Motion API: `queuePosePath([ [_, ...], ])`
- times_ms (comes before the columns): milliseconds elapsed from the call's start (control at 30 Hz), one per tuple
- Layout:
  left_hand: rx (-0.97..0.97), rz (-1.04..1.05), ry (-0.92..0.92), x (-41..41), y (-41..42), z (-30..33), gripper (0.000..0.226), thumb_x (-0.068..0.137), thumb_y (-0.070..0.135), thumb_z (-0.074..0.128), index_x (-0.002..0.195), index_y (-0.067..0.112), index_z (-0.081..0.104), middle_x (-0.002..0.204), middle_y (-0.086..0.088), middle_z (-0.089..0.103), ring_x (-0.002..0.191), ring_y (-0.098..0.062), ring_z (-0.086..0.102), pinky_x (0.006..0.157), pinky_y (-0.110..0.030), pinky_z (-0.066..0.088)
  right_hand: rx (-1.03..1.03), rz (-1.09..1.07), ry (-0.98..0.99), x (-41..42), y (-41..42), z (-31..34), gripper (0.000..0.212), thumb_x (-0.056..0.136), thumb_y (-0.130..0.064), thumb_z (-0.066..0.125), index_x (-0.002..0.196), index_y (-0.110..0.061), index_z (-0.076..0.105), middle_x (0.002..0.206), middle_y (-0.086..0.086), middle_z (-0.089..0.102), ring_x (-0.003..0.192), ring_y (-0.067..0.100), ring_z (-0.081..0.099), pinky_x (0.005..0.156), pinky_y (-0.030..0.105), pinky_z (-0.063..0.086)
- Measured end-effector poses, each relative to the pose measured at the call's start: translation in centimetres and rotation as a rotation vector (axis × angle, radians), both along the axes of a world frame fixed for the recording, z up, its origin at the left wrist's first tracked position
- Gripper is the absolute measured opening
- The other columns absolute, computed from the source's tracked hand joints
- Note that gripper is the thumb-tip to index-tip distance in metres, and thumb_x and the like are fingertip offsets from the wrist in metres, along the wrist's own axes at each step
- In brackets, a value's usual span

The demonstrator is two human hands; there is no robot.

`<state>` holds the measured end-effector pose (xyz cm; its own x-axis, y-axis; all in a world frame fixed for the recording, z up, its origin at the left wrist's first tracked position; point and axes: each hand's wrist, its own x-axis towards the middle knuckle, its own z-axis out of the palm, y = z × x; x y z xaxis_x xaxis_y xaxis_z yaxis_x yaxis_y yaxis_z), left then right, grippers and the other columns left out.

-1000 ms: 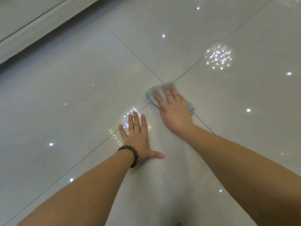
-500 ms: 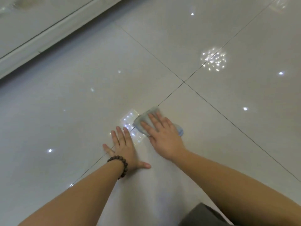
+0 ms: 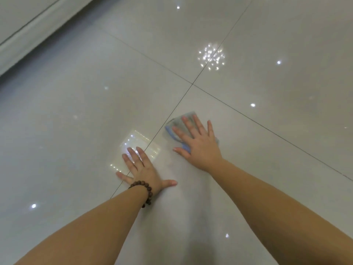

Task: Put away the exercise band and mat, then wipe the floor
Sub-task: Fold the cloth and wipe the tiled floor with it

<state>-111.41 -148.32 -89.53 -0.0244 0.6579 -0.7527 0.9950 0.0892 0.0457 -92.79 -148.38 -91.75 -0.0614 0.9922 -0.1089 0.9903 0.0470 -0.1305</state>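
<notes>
Since half a second ago the right hand (image 3: 198, 142) has slid the cloth (image 3: 178, 124) to the right, off the grout line (image 3: 172, 112) that it straddled then and onto the tile beside it, while the left hand (image 3: 142, 168) has stayed planted across that same line. The right hand lies flat with fingers spread and straight, pressing the grey-blue cloth to the glossy tiled floor (image 3: 76, 92); only the cloth's far edge and a blue hem at the thumb side show past the fingers. The left hand, with a beaded bracelet (image 3: 144, 192) at its wrist, is also flat and spread, bearing weight and holding nothing. No exercise band or mat is in view, so wiping looks to be the step in hand. The cloth sits directly under the right palm, ahead and to the right of the left hand, its longer side running toward the tile crossing (image 3: 192, 84) beyond the fingertips. A forward push from the right hand would carry it there.
</notes>
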Motion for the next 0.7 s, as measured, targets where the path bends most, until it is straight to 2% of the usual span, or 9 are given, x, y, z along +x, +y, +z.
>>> queuePosePath([
  [67, -0.005, 0.013, -0.006, 0.0, 0.0, -0.1, 0.165, 0.037, 0.090, 0.064, 0.132, 0.008, -0.045, 0.144, -0.015, -0.046, 0.135, -0.036, -0.038, 0.106, -0.070, -0.006, -0.077, 0.070, -0.002, -1.0, 1.3, -0.8, 0.059, 0.090, -0.060, 0.018, 0.146, -0.044, 0.018, 0.159, -0.004, 0.009, 0.146, 0.026, 0.004, 0.113, 0.056, -0.002],
  [167, 0.007, -0.018, -0.001, -0.1, -0.1, -0.7, 0.166, 0.036, 0.089, 0.064, 0.133, 0.009, -0.044, 0.144, -0.014, -0.047, 0.135, -0.035, -0.039, 0.106, -0.069, -0.007, -0.025, 0.070, 0.024, 1.8, 1.2, -2.0, 0.056, 0.089, -0.037, 0.023, 0.145, -0.040, 0.027, 0.157, -0.002, 0.022, 0.144, 0.026, 0.020, 0.114, 0.052, 0.008],
  [233, -0.001, -0.016, 0.009, -0.1, 0.1, -0.7, 0.167, 0.034, 0.090, 0.063, 0.133, 0.009, -0.044, 0.144, -0.014, -0.047, 0.135, -0.035, -0.038, 0.106, -0.069, -0.006, 0.042, -0.220, 0.025, 6.9, 0.0, -2.5, 0.055, 0.092, -0.033, 0.028, 0.146, -0.041, 0.026, 0.156, -0.004, 0.023, 0.143, 0.023, 0.021, 0.113, 0.054, 0.008],
  [333, -0.003, -0.026, 0.031, 0.1, -0.1, -0.8, 0.167, 0.033, 0.090, 0.061, 0.135, 0.008, -0.042, 0.145, -0.014, -0.045, 0.136, -0.035, -0.037, 0.106, -0.069, -0.003, 0.035, -0.956, 0.128, 15.7, -2.2, -1.6, 0.051, 0.099, -0.036, 0.024, 0.149, -0.035, 0.016, 0.158, -0.010, 0.015, 0.146, 0.016, 0.008, 0.112, 0.061, 0.004],
  [400, 0.013, -0.022, 0.042, 0.3, 0.0, -0.7, 0.167, 0.032, 0.090, 0.061, 0.136, 0.008, -0.041, 0.145, -0.013, -0.045, 0.136, -0.035, -0.036, 0.106, -0.070, -0.002, 0.054, -1.194, 0.225, 16.7, -1.9, -0.9, 0.050, 0.100, -0.036, 0.021, 0.149, -0.028, 0.021, 0.157, -0.009, 0.017, 0.145, 0.015, 0.008, 0.113, 0.057, 0.011],
  [433, 0.017, -0.019, 0.045, 0.3, -0.1, -0.7, 0.168, 0.031, 0.090, 0.062, 0.136, 0.008, -0.041, 0.145, -0.013, -0.045, 0.137, -0.034, -0.036, 0.107, -0.070, -0.002, 0.083, -1.167, 0.196, 15.0, -1.4, -0.9, 0.051, 0.099, -0.036, 0.019, 0.148, -0.026, 0.025, 0.157, -0.008, 0.020, 0.145, 0.016, 0.010, 0.112, 0.054, 0.014],
  [500, 0.019, -0.011, 0.047, 0.3, -0.2, -0.9, 0.168, 0.031, 0.089, 0.063, 0.136, 0.009, -0.041, 0.146, -0.012, -0.044, 0.137, -0.034, -0.036, 0.107, -0.070, -0.002, 0.131, -0.899, 0.210, 8.8, -0.5, -1.4, 0.058, 0.094, -0.041, 0.013, 0.146, -0.026, 0.033, 0.155, -0.007, 0.026, 0.144, 0.018, 0.016, 0.112, 0.052, 0.019],
  [633, 0.058, -0.031, 0.055, 0.4, -0.5, -0.7, 0.164, 0.038, 0.087, 0.066, 0.139, 0.008, -0.037, 0.149, -0.014, -0.039, 0.139, -0.034, -0.032, 0.108, -0.069, 0.001, 0.040, 0.065, 0.236, -3.4, -3.4, -2.2, 0.049, 0.095, -0.041, 0.025, 0.136, -0.029, 0.049, 0.148, -0.008, 0.039, 0.141, 0.018, 0.028, 0.113, 0.050, 0.017],
  [700, 0.081, -0.033, 0.061, 0.4, -0.6, -0.6, 0.163, 0.039, 0.086, 0.066, 0.140, 0.008, -0.036, 0.150, -0.013, -0.038, 0.140, -0.033, -0.031, 0.109, -0.069, 0.002, 0.090, 0.115, 0.208, 0.1, -4.0, -2.6, 0.045, 0.095, -0.040, 0.030, 0.134, -0.032, 0.051, 0.147, -0.006, 0.041, 0.140, 0.020, 0.030, 0.113, 0.053, 0.016],
])
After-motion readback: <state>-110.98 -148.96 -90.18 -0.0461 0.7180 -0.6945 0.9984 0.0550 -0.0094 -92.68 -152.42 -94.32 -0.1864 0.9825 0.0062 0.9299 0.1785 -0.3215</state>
